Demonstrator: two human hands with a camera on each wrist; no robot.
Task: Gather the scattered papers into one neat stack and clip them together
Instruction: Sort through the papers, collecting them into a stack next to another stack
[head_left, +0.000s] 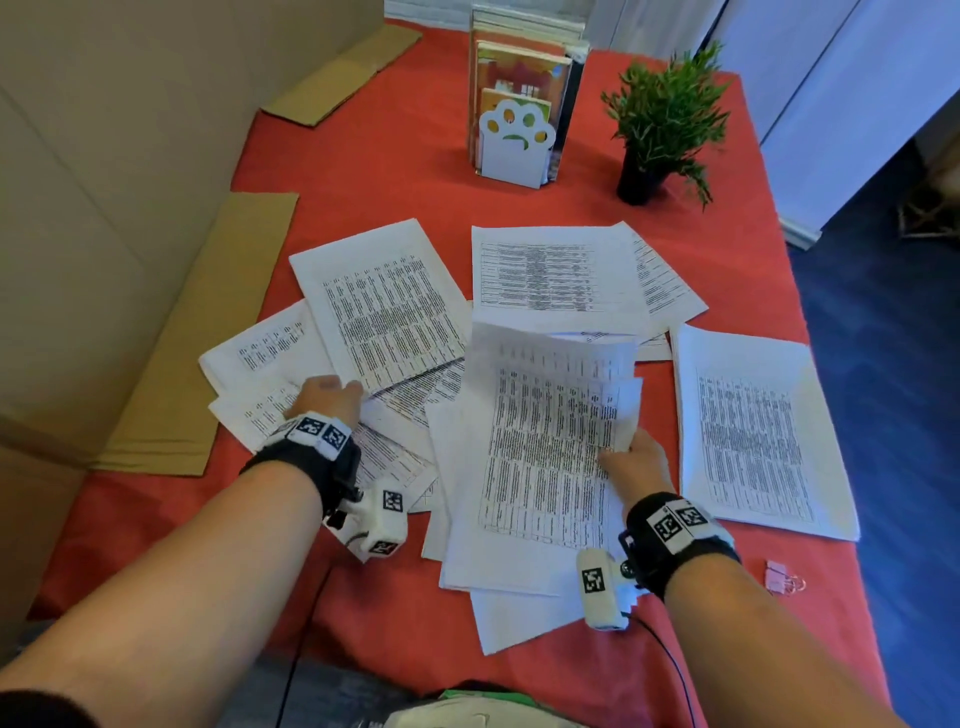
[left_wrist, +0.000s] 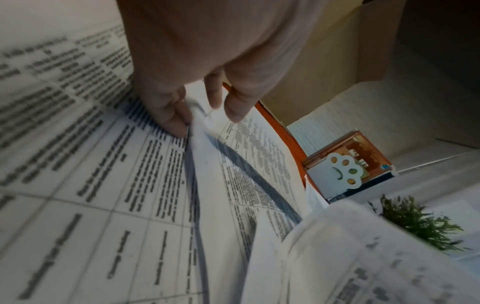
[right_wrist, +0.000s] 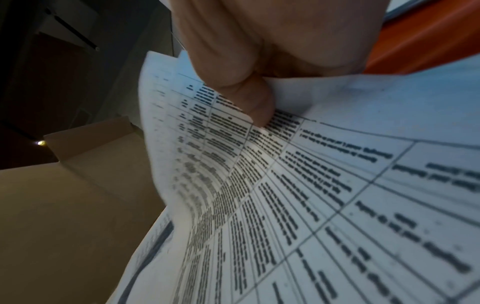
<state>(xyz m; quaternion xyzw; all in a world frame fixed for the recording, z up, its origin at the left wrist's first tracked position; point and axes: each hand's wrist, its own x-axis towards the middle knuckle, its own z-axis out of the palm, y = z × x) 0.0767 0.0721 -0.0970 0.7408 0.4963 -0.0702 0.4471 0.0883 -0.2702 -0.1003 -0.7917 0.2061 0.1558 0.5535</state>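
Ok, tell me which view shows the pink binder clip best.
The head view. The binder clip lies in plain sight on the red tablecloth, beside the right forearm, untouched. The left wrist view and the right wrist view are filled with printed sheets and fingers; neither shows the clip at all.

Hand holding paper
The right hand pinches a white printed paper sheet; brown cardboard box at lower left.

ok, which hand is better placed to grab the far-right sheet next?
Probably the left. The right hand already grips the lifted sheets; the left hand only pinches a page edge. But the far-right sheet lies beside the right hand, so left must cross over.
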